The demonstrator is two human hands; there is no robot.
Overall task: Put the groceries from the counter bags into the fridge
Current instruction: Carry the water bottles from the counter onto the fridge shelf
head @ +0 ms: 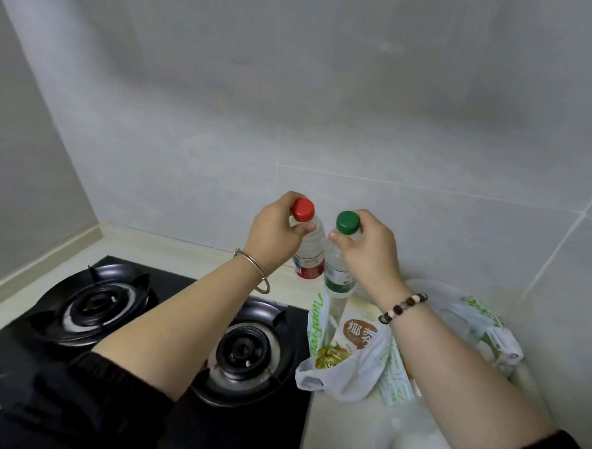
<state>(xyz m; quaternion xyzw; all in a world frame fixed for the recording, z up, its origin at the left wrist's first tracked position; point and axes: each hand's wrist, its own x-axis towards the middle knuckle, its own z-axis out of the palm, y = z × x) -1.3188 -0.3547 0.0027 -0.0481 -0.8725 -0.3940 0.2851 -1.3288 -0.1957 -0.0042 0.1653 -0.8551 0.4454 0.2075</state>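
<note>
Unloading step: the left hand (273, 230) grips the red-capped clear plastic bottle (311, 256) by its neck, the right hand (368, 248) the green-capped clear plastic bottle (338, 274), both near the worktop (170, 245) back edge beside the white plastic bag (355, 371), and next I reckon they need carrying to the fridge.

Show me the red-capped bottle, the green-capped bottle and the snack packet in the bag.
red-capped bottle (312, 247), head view, clear body below the cap
green-capped bottle (335, 260), head view, clear body above the label
snack packet (358, 334), head view, brown label patch
</note>
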